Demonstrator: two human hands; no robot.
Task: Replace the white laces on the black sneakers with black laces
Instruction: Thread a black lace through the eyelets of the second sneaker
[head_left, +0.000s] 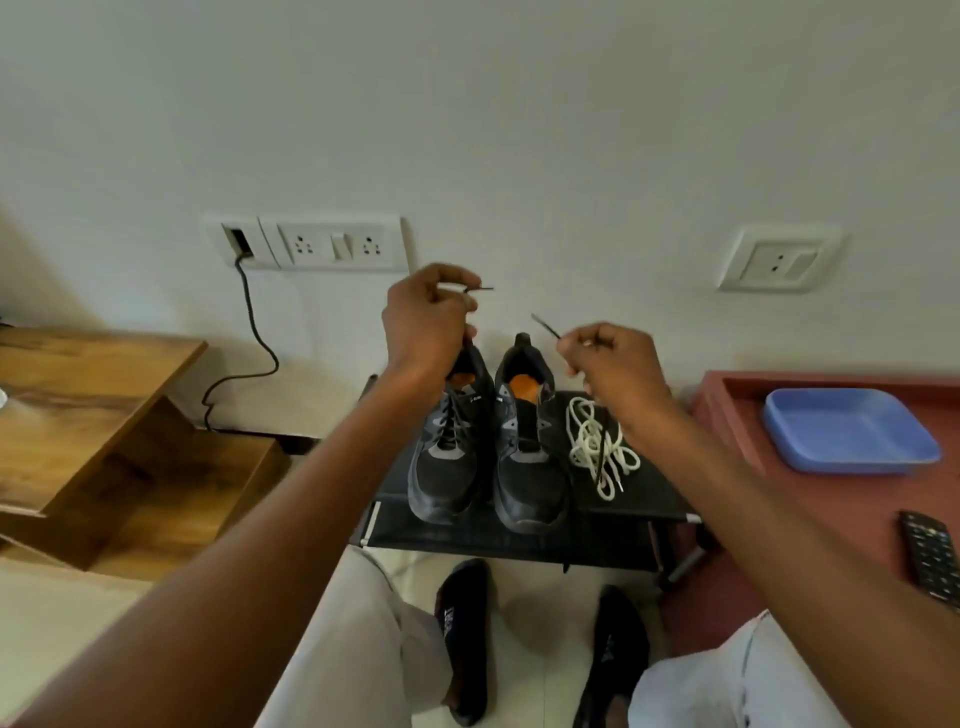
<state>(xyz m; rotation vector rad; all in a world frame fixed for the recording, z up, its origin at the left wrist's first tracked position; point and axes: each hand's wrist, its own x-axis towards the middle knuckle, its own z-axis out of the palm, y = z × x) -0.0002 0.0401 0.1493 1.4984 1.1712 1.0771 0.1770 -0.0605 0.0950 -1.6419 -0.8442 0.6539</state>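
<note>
Head view: two bare hands raised over a pair of black sneakers on a low black rack (639, 501).
Left hand (423, 319): at 12 o'clock from the left sneaker, fingers curled, pinching one end of a black lace (480, 289) whose tip pokes out toward 3 o'clock.
Right hand (615, 366): at 1 o'clock from the right sneaker, fingers curled, pinching a black lace end (545, 326) whose tip points toward 10 o'clock.
Left sneaker (449, 441): toe toward the camera, dark lace threaded up its eyelets; whether that lace runs to the left hand I cannot tell.
Right sneaker (530, 447): just beside the left one at its 3 o'clock, orange insole showing.
White laces (597, 444): loose tangle on the rack at 3 o'clock of the right sneaker, a dark strand hanging across it from the right hand.
Blue tray (849, 431): on a red table (737, 415) at 3 o'clock.
Remote control (930, 564): at 4 o'clock on the same table.
Wooden shelf (93, 395): at 9 o'clock.
</note>
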